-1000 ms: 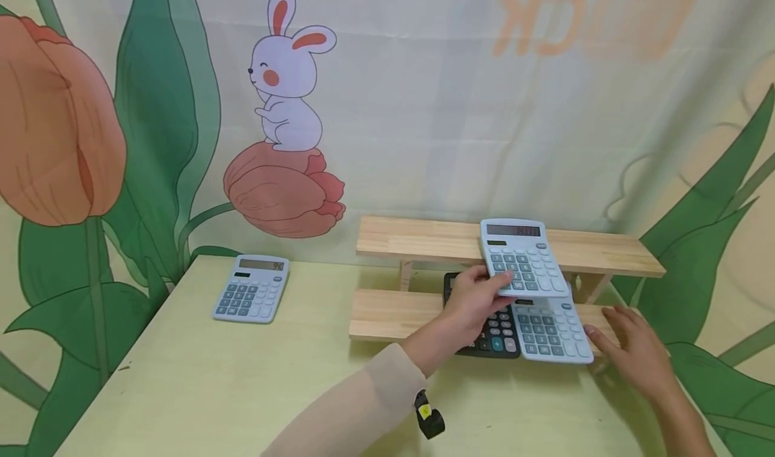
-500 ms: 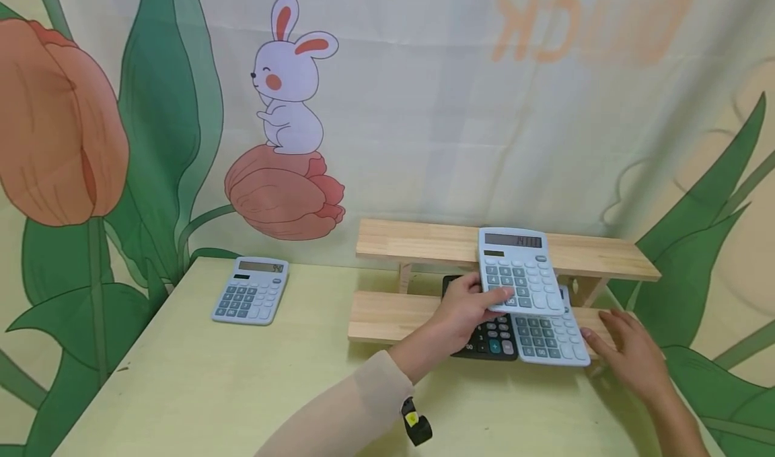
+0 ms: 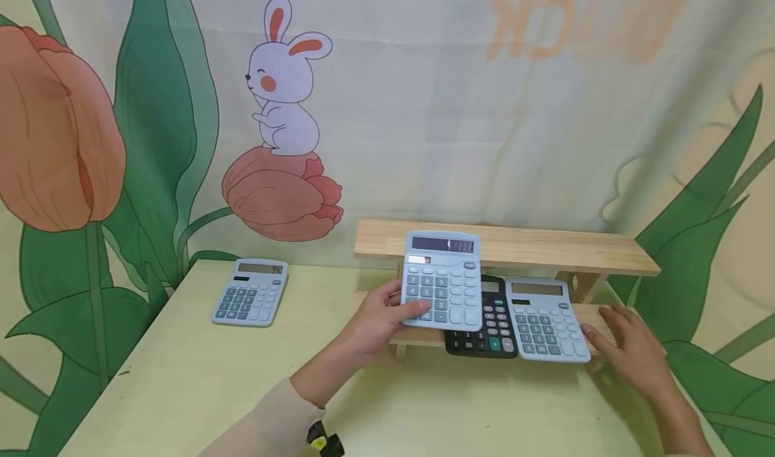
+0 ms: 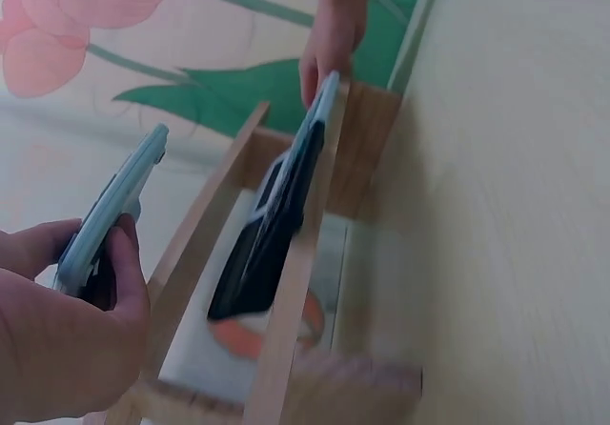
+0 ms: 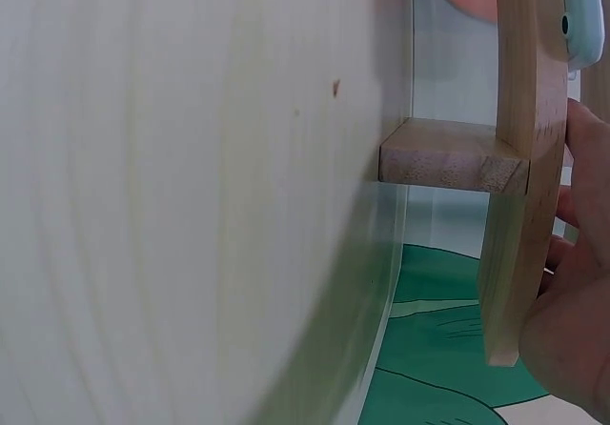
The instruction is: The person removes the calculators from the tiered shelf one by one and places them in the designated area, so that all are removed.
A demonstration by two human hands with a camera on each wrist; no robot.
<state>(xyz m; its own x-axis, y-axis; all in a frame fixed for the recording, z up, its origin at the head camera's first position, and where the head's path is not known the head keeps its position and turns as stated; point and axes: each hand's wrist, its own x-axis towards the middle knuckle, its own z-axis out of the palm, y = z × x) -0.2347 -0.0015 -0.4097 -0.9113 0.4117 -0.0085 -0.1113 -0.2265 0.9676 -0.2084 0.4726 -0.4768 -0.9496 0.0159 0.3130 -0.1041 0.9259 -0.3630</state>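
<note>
My left hand point(image 3: 378, 319) holds a light blue calculator point(image 3: 442, 282) by its lower left side, thumb on the keys, in front of the wooden shelf's left part. In the left wrist view this calculator point(image 4: 112, 211) shows edge-on, apart from the shelf. On the lower board point(image 3: 418, 336) lean a black calculator point(image 3: 484, 342), partly hidden behind the held one, and a second light blue calculator point(image 3: 547, 326) beside it. My right hand point(image 3: 632, 353) rests on the board's right end, thumb close to that second calculator; the right wrist view shows the hand point(image 5: 581, 282) against the board.
Another light blue calculator point(image 3: 251, 292) lies on the pale table point(image 3: 200, 390) at the left. The upper board point(image 3: 581, 250) of the shelf runs behind the calculators. A printed curtain point(image 3: 418, 107) hangs behind the table.
My left hand has carried its calculator left and slightly down, from over the second light blue calculator to the black one's left, uncovering the former. The right hand has stayed in place.
</note>
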